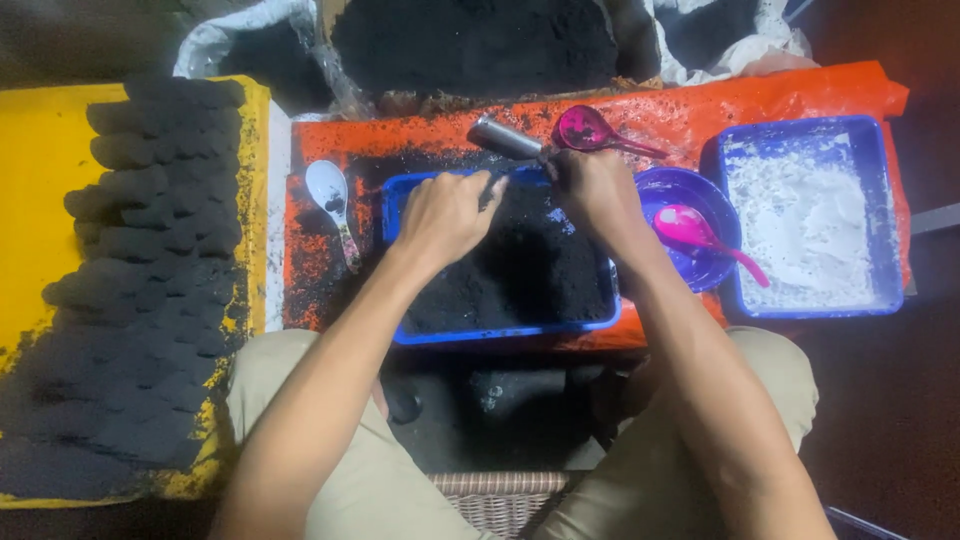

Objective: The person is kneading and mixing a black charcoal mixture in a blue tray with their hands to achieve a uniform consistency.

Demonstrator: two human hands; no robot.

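Gripping a short metal tube (506, 138) at its near end, our right hand (597, 190) holds it tilted over the far rim of the blue tray (500, 333), with the tube's free end pointing up and to the left across the orange sheet (760, 95). The fingers are clenched around the tube's lower part, so we cannot see how it ends there. Our left hand (447, 212) sits just beside it, over the black powder (530, 270) that fills the tray; its fingers are curled and pinched together at the tips near the tube, but we cannot tell whether they hold any powder.

Left of the tray a white spoon (330, 195) lies on the orange sheet among spilled black dust. Beyond our right hand a magenta scoop (590, 130) rests on the sheet, touching or almost touching the tube. Right of the tray stands a purple bowl (672, 185) with a pink spoon (695, 232) lying in it, its handle reaching over the rim. Further right is a second blue tray (890, 210) holding white powder (800, 220).

On our far left a yellow board (40, 170) carries rows of dark moulded pieces (150, 270), packed closely together. At the top, open sacks (470, 40) hold more black powder. Our knees, in pale trousers (290, 380), frame the near edge of the tray.
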